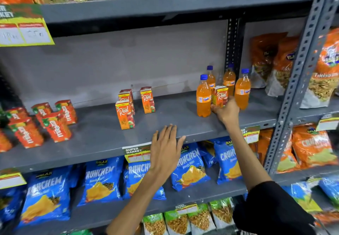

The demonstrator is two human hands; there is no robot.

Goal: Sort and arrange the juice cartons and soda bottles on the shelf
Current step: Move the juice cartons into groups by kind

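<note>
Four bottles [242, 88]: grouped right.
Right hand [226, 111]: pinching stray Real carton [221, 96] among them.
Left hand [166, 146]: spread, empty.
Remaining: carton joins Real cartons [125, 114] mid-shelf.

Grey slotted-steel shelving [300, 73]; snack packets [102, 181]

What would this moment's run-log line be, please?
right hand: grips Real carton among Fanta bottles | left hand: open at shelf edge

Supermarket: price tags [136, 154], stocked shelf [102, 139].
</note>
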